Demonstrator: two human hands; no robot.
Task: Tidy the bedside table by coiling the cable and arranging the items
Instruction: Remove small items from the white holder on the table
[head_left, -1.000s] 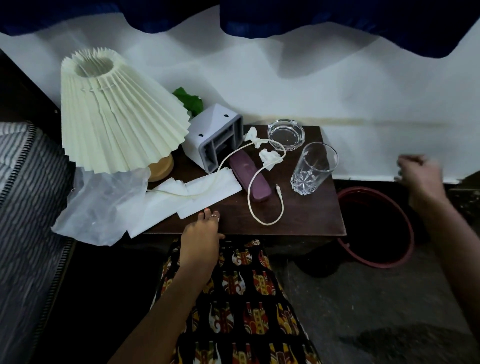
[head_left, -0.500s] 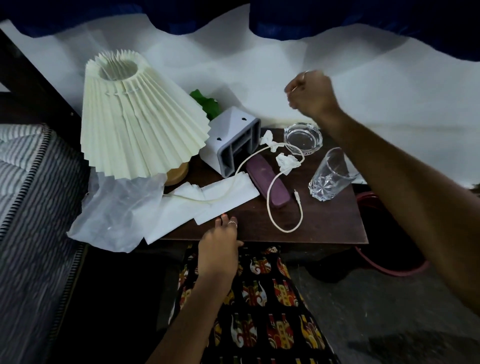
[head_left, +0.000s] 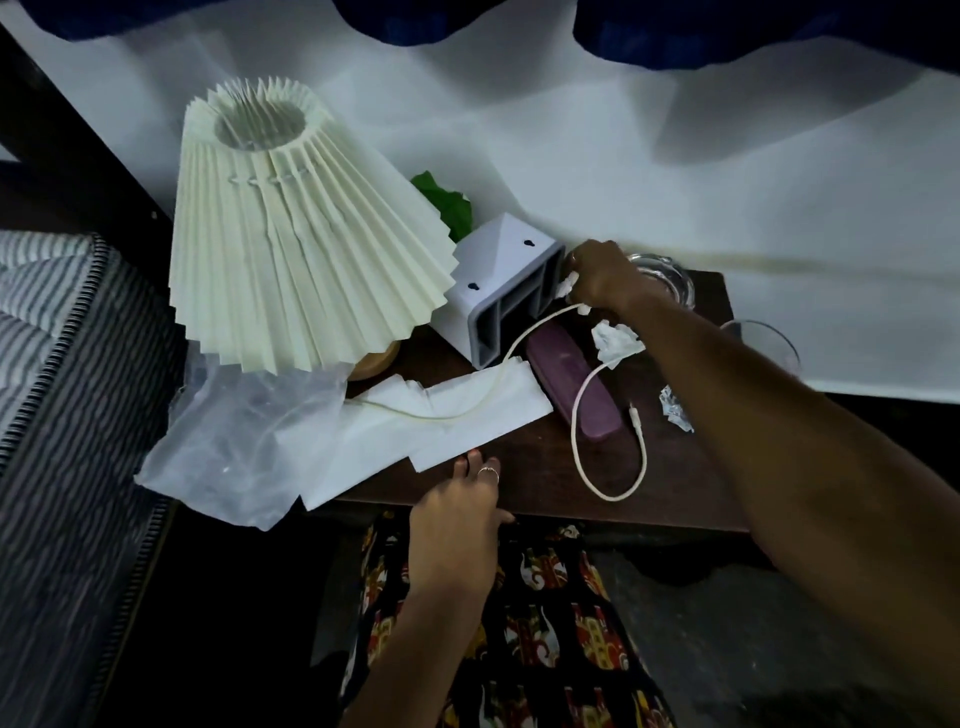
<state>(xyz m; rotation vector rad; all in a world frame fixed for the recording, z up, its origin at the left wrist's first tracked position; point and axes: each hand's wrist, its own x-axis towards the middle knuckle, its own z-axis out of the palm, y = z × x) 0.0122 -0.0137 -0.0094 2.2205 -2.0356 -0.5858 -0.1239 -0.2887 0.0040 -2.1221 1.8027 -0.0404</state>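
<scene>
A white cable (head_left: 576, 426) runs from the lamp base across white paper sheets (head_left: 457, 415), over a purple case (head_left: 571, 382), and loops to its plug near the dark wooden bedside table's (head_left: 675, 467) front. My right hand (head_left: 605, 275) reaches across the table and is shut on a crumpled white tissue at the cable's upper bend, beside the grey box (head_left: 501, 291). A second crumpled tissue (head_left: 615, 340) lies just below my forearm. My left hand (head_left: 457, 514) rests open on the table's front edge, fingertips touching the paper.
A pleated cream lamp (head_left: 291, 234) stands at the left, clear plastic (head_left: 234, 441) spilling beneath it. A glass ashtray (head_left: 670, 278) and a drinking glass (head_left: 763, 338) sit at the back right, partly hidden by my arm. A striped mattress (head_left: 52, 389) borders the left.
My right hand came from the far right, rose over the ashtray, then dropped onto the tissue at the cable's bend. My left hand stayed on the table edge. The camera moved closer.
</scene>
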